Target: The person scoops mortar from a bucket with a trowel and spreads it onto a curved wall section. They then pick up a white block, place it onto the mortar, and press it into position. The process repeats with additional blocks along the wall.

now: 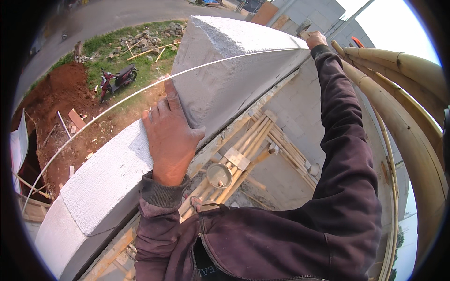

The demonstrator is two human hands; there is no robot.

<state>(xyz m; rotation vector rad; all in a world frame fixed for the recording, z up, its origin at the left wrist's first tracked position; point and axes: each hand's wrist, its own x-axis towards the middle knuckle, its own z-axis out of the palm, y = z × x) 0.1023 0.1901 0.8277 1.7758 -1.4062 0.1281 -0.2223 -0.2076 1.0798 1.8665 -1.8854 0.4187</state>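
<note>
My left hand (169, 136) lies with fingers apart on the lower white concrete block (110, 164), against the near end of a raised white block (234, 70). Its thumb points toward the inner side of the wall. My right arm stretches to the far end of the raised block. There my right hand (316, 40) is closed around what looks like a hammer (304, 29) with a grey head; its handle is mostly hidden. A thin white string (136, 90) arcs along the wall and across the raised block, ending near my right hand.
Thick bamboo poles (398, 93) stand close on my right. Below, a round bucket (219, 175) sits on bamboo scaffolding (248, 145). Beyond the wall the ground drops to red soil (56, 98), a parked motorbike (117, 80), rubble (145, 41) and a road (112, 16).
</note>
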